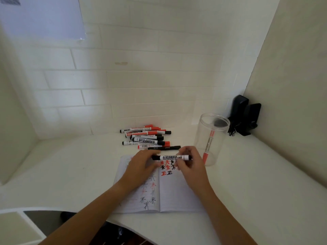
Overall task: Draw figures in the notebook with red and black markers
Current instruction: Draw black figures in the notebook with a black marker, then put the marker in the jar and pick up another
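An open notebook (177,193) lies on the white table, with red and black star-like figures and two characters drawn near the top of its right page. Both hands hold a black marker (170,157) level above the page. My left hand (141,166) grips its black-capped left end. My right hand (190,164) pinches its right end. A pile of red and black markers (146,137) lies behind the notebook.
A clear plastic jar (210,138) stands to the right of the notebook with one red marker (208,147) inside. A black device (245,115) sits in the back right corner. The white table (70,165) is walled at the back and right.
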A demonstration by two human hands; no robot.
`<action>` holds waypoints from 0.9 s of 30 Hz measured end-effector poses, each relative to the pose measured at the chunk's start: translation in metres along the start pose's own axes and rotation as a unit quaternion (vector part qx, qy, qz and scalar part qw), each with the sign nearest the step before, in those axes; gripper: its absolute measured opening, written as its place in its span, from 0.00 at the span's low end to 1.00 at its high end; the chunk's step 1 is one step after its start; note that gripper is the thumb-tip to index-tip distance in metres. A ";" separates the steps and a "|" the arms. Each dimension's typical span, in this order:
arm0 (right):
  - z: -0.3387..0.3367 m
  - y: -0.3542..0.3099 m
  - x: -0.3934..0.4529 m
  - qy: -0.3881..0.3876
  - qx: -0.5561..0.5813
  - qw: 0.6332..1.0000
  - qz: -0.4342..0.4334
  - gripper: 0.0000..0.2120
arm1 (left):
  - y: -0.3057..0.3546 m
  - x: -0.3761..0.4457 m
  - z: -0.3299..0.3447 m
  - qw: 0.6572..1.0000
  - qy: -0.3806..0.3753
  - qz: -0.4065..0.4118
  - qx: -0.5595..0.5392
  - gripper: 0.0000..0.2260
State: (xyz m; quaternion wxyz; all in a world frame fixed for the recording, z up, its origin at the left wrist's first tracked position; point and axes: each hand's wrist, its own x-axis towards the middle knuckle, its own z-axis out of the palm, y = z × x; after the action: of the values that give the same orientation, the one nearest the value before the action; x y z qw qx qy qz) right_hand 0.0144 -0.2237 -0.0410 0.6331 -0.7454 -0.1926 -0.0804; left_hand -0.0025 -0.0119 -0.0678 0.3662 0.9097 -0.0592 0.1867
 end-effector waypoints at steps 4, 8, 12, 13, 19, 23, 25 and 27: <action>-0.011 -0.034 0.012 0.089 0.028 0.994 -0.059 0.10 | -0.003 0.001 0.002 0.997 -0.054 -0.026 0.041 0.34; -0.030 -0.074 0.032 0.182 -0.072 0.964 -0.179 0.11 | -0.010 -0.002 -0.004 0.967 -0.150 0.044 0.200 0.33; -0.055 -0.100 0.065 0.257 -0.163 0.919 -0.251 0.16 | -0.018 -0.006 -0.003 0.959 -0.166 0.059 0.223 0.33; -0.059 -0.103 0.072 0.269 -0.194 0.907 -0.258 0.17 | -0.018 -0.007 -0.003 0.959 -0.165 0.056 0.222 0.33; -0.067 -0.094 0.093 0.240 -0.324 0.884 -0.235 0.12 | -0.013 -0.007 -0.005 0.958 -0.177 0.043 0.220 0.36; -0.065 -0.094 0.084 0.334 -0.276 0.852 -0.295 0.13 | -0.012 -0.008 -0.005 0.960 -0.175 0.043 0.216 0.40; -0.067 -0.093 0.083 0.347 -0.295 0.842 -0.290 0.13 | -0.011 -0.008 -0.006 0.959 -0.175 0.043 0.218 0.40; -0.068 -0.089 0.084 0.290 -0.366 0.853 -0.235 0.13 | -0.011 -0.007 -0.006 0.958 -0.175 0.044 0.221 0.40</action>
State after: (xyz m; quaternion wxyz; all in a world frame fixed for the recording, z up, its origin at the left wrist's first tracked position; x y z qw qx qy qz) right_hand 0.0652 -0.2631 0.0837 0.3040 -0.7986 -0.1260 -0.5039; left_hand -0.0083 0.0001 -0.0741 0.1311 0.9829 -0.1196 0.0485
